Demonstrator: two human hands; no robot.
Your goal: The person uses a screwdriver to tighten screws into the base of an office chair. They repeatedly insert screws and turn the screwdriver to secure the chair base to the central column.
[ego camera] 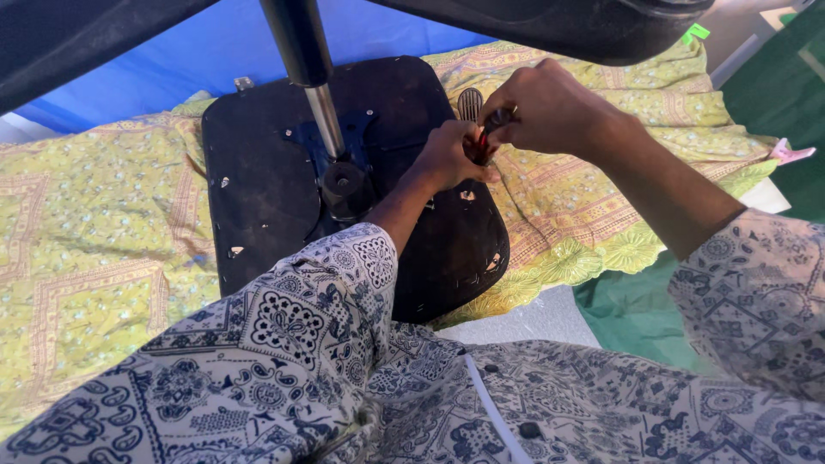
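Observation:
An upturned black chair seat [266,189] lies on a yellow patterned cloth [94,232], its chrome gas column [320,103] rising from the centre mount. At the seat's right edge my left hand [449,155] grips a dark red-handled tool [481,146], possibly pliers or a screwdriver. My right hand [546,107] closes on the top of the same tool just above the left hand. The tool's tip is hidden between my fingers. A black ribbed lever paddle [469,103] pokes out behind my hands.
Black chair base legs [567,26] stretch across the top of the view. A blue sheet [198,51] lies behind the seat, and a green surface [632,314] shows to the right. My patterned sleeves fill the foreground.

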